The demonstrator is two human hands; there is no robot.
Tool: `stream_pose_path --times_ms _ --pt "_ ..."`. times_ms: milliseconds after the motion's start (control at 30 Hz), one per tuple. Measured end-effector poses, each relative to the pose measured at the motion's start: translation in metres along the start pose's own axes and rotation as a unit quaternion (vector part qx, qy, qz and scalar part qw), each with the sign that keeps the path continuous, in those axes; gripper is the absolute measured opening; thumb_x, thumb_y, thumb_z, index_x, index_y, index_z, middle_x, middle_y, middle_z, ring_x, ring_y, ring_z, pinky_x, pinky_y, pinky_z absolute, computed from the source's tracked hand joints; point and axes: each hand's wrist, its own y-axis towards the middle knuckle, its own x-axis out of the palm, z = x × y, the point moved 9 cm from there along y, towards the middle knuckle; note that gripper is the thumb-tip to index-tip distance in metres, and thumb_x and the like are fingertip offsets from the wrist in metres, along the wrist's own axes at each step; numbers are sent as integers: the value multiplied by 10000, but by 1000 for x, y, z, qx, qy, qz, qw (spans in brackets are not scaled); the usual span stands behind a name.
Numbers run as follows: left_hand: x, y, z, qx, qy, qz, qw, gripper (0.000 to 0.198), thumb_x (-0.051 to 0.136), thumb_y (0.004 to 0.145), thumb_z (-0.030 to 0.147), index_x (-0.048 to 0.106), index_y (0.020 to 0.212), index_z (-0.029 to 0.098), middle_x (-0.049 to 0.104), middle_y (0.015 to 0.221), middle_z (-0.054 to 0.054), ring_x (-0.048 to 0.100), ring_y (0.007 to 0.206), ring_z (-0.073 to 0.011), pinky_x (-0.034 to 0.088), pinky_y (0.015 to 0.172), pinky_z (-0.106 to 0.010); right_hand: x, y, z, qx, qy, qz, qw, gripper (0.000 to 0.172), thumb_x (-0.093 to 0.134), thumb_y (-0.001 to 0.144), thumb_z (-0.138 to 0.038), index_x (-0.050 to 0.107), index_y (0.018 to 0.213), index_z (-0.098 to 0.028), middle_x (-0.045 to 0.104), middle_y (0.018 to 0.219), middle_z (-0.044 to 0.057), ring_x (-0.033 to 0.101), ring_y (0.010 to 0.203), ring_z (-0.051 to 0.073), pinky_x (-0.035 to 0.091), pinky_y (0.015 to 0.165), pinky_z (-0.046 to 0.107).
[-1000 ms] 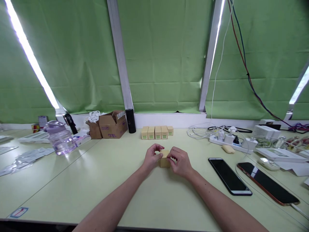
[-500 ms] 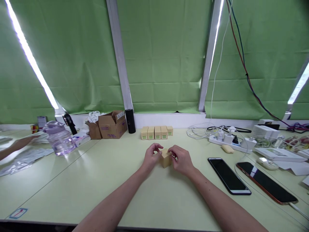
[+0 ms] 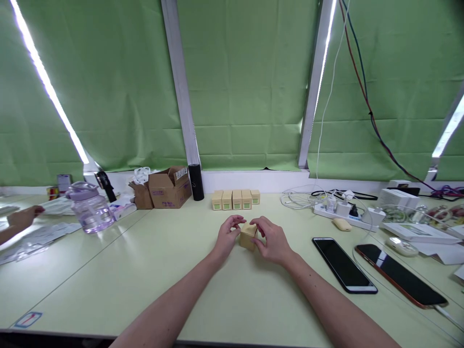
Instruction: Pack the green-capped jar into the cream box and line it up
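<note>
A small tan cardboard box [image 3: 248,239] rests on the table between my two hands. My left hand [image 3: 227,235] grips its left side, thumb against the box and fingers curled behind. At the right side, my right hand [image 3: 268,239] has its thumb on the box wall and fingertips on the top edge, where the lid looks slightly raised. Behind, several similar small boxes [image 3: 232,199] with green-and-white labels stand in a row.
A purple water bottle [image 3: 90,208], an open carton [image 3: 169,188] and a black cylinder [image 3: 196,182] stand left. Two phones [image 3: 344,265], a power strip [image 3: 348,216] and cables [image 3: 299,197] lie right. Another person's hand [image 3: 25,217] is at far left.
The small box has turned slightly between my hands. My right fingers have shifted onto its top edge, with the thumb lower. The other person's hand has moved left.
</note>
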Motion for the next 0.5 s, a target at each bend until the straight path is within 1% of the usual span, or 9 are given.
stream_pose_path --times_ms 133,300,500 --pt "-1 1 -2 2 7 10 1000 379 618 656 162 710 1020 214 791 1065 -100 704 1087 -271 474 916 -377 -1 1 10 26 -15 5 1000 427 632 811 -151 605 1227 -242 674 1003 27 600 745 170 421 633 284" --pt "-6 2 -1 7 23 30 999 358 606 644 153 714 980 209 782 1045 -92 703 1069 -264 470 899 -371 -3 1 28 79 -29 29 996 427 592 798 -111 615 1203 -244 673 977 16 595 706 161 408 609 283" --pt "-7 0 1 15 35 26 999 357 610 655 147 722 989 207 779 1045 -86 695 1046 -252 485 913 -374 2 -3 49 144 -38 50 988 408 550 858 -131 614 1241 -256 682 918 -1 628 710 171 382 586 273"
